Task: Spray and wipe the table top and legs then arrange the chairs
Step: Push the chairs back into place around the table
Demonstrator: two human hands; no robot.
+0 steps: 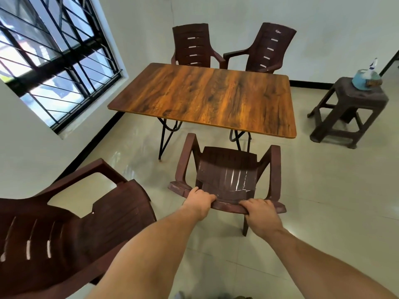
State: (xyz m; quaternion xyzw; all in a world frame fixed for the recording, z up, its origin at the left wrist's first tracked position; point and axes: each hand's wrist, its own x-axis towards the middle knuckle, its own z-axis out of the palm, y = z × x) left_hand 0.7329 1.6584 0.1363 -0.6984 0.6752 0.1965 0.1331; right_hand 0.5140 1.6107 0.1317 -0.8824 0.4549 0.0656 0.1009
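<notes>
A wood-grain table (pixel 207 96) on black metal legs stands in the middle of the room. A brown plastic armchair (pixel 228 167) faces its near side. My left hand (pixel 199 200) and my right hand (pixel 260 213) both grip the top edge of this chair's backrest. Two more brown armchairs, one (pixel 193 45) on the left and one (pixel 268 47) on the right, stand at the table's far side. Another brown chair (pixel 64 229) stands close by at my lower left. A spray bottle (pixel 372 66) and a blue cloth (pixel 361 82) sit on a stool at the right.
The brown plastic stool (pixel 345 113) stands right of the table. A barred window (pixel 49 59) fills the left wall. White walls close in behind the far chairs. Glossy tiled floor (pixel 323 190) lies open to the right of the gripped chair.
</notes>
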